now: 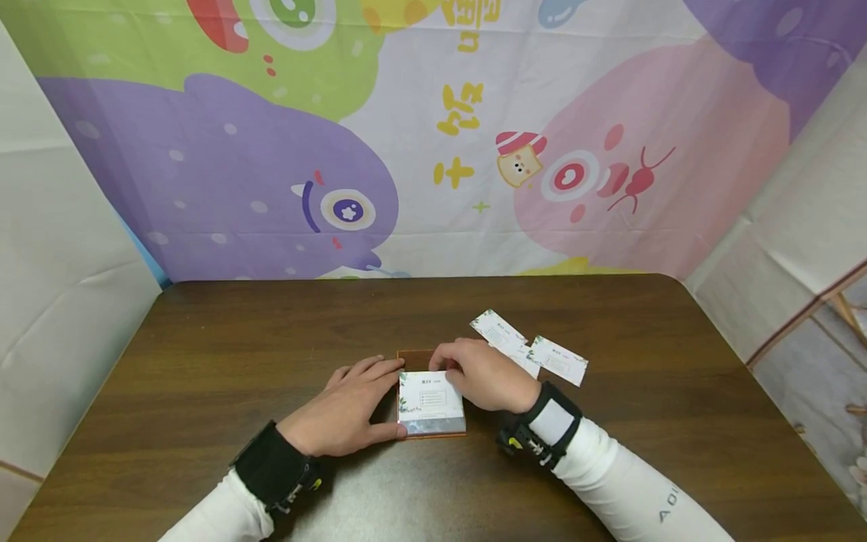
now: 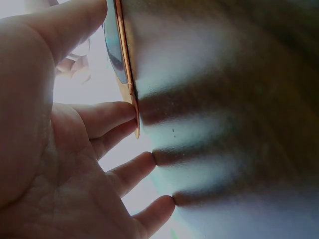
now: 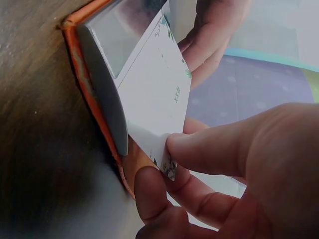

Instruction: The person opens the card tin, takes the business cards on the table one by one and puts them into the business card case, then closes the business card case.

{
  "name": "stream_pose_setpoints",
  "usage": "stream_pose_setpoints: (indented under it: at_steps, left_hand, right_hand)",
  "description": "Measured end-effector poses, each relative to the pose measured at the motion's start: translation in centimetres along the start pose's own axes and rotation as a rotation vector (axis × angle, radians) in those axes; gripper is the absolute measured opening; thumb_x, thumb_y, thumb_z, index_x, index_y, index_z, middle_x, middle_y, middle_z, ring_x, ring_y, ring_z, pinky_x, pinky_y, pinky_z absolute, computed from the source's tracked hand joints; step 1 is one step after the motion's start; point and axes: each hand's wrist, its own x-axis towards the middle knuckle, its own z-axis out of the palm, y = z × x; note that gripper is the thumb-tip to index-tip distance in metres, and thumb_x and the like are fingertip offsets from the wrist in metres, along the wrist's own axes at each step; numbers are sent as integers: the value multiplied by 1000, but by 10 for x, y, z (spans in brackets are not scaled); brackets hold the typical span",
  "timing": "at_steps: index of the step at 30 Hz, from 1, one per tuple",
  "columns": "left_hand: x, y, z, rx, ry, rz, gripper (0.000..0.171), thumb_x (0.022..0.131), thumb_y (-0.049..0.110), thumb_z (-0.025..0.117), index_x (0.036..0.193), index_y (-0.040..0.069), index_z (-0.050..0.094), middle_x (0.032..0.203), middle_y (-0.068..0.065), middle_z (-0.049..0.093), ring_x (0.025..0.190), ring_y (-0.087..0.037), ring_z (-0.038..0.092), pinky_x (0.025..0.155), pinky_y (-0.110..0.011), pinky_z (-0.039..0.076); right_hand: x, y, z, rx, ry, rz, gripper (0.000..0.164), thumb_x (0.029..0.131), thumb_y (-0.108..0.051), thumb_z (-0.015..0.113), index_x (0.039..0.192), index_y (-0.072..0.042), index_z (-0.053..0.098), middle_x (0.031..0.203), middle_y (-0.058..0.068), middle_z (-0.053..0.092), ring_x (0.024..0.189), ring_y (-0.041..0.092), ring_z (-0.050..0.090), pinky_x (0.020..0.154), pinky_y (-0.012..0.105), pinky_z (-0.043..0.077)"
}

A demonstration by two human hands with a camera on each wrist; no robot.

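A brown card holder book (image 1: 415, 360) with an orange edge lies on the table between the hands. On it sits a white business card (image 1: 433, 390) with a leaf print and small text, its lower part under a clear pocket (image 3: 112, 45). My right hand (image 1: 489, 376) pinches the card's upper right corner between thumb and fingers. Fairly straight, the fingers of my left hand (image 1: 347, 412) lie along the holder's left side, with the thumb at its lower left corner. In the left wrist view, a fingertip (image 2: 130, 111) touches the orange edge (image 2: 130, 84).
Beyond the right hand lie loose business cards: one card (image 1: 497, 331) at an angle, another card (image 1: 558, 361) to its right, and a third partly covered by them and the hand. The brown table (image 1: 237, 339) ends at a cartoon-printed cloth (image 1: 433, 252).
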Motion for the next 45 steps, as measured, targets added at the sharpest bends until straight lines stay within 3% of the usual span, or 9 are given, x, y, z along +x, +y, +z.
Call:
stream_pose_setpoints:
  at_steps: [29,45]
  left_hand:
    - [1,0,-1,14,-4,2,86,97,54,74,161,5,45,167,-10,41,156,-39,30,115,-69,32]
    - [1,-1,0,1,-20,-6,86,98,54,73,162,5,44,167,-11,40,156,-39,29,115,-69,30]
  right_hand:
    - [-7,4,5,-12,-49,-44,16,101,-5,68,100,-18,77,79,-9,61,71,10,55,65,30,48]
    - [-10,3,7,-20,-64,-73,16,100,-3,68,100,-16,78,86,-7,65,76,10,56,69,31,50]
